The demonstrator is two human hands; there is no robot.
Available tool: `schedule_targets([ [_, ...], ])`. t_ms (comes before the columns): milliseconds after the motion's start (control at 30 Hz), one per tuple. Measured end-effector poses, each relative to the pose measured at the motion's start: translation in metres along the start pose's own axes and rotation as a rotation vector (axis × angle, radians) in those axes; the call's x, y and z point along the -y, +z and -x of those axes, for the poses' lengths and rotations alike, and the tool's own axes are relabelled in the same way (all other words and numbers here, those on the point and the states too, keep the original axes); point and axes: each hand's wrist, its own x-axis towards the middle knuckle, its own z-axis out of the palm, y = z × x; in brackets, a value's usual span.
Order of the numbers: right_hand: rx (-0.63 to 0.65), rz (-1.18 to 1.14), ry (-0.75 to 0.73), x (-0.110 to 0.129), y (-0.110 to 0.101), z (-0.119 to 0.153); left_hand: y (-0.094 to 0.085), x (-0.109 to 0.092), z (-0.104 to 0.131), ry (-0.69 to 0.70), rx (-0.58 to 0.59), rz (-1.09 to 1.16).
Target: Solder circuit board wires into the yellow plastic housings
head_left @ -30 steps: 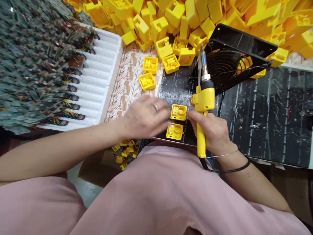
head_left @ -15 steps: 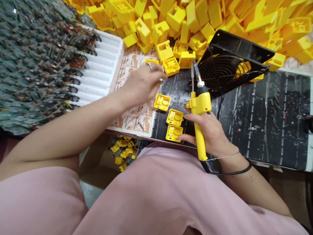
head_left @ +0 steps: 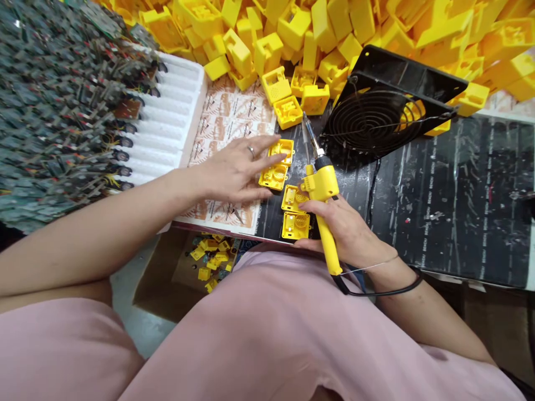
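My left hand [head_left: 240, 167] lies with fingers spread over two small yellow plastic casings, an upper one [head_left: 287, 146] and a lower one [head_left: 273, 177], fingertips touching them. In my right hand [head_left: 349, 228] is a yellow soldering gun [head_left: 328, 236], its metal tip and thin feed tube pointing up and left and its black cable trailing over the wrist. My right thumb and fingers also reach around two more open casings, one [head_left: 290, 197] above the other [head_left: 292, 225], near the table's front edge. Speaker-like perforated circles show inside the casings.
A black fan [head_left: 376, 120] stands behind the soldering gun. Yellow casings [head_left: 267, 53] are heaped along the back. At left, a white foam tray [head_left: 179, 106] bears many green circuit boards [head_left: 62, 111]. Below the table edge, a cardboard box [head_left: 167, 278] holds yellow parts.
My left hand has come down toward me, and a second casing now lies against the one there. My right hand has shifted left with the soldering gun, closer to the front casings.
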Motion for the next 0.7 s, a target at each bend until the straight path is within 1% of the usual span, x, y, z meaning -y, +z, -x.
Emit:
schedule_targets([
  [67,0.005,0.011,0.012,0.001,-0.001,0.002,0.009,0.007,-0.001,0.011,0.003,-0.01],
  [133,0.012,0.006,0.025,0.001,0.0,0.005,0.017,0.012,-0.01,-0.023,-0.02,0.011],
  [200,0.003,-0.008,0.037,0.001,0.002,0.007,0.023,0.007,-0.024,-0.058,-0.047,0.039],
  [267,-0.023,-0.012,0.037,-0.001,0.006,0.007,0.026,-0.007,-0.039,-0.098,-0.051,0.041],
  [333,-0.067,0.024,0.023,-0.004,0.008,0.006,0.024,-0.025,-0.049,-0.132,-0.016,0.03],
  [400,-0.115,0.087,0.004,-0.005,0.007,0.004,0.016,-0.038,-0.052,-0.158,-0.046,0.002],
  [433,-0.143,0.112,0.0,-0.005,0.005,0.004,0.01,-0.04,-0.049,-0.174,-0.083,-0.024],
  [467,-0.173,0.123,-0.002,-0.004,0.001,0.004,0.002,-0.036,-0.043,-0.196,-0.12,-0.061],
  [500,-0.197,0.115,0.002,-0.002,-0.004,0.005,-0.007,-0.027,-0.035,-0.233,-0.148,-0.111],
  [533,-0.221,0.097,0.007,0.001,-0.01,0.005,-0.017,-0.012,-0.025,-0.29,-0.167,-0.179],
  [567,-0.25,0.077,0.008,0.005,-0.015,0.006,-0.027,0.008,-0.014,-0.358,-0.158,-0.261],
  [633,-0.293,0.055,0.008,0.011,-0.023,0.008,-0.046,0.056,0.008,-0.582,-0.153,-0.517],
  [700,-0.318,0.051,0.014,0.014,-0.027,0.009,-0.06,0.101,0.025,-0.765,-0.118,-0.768],
])
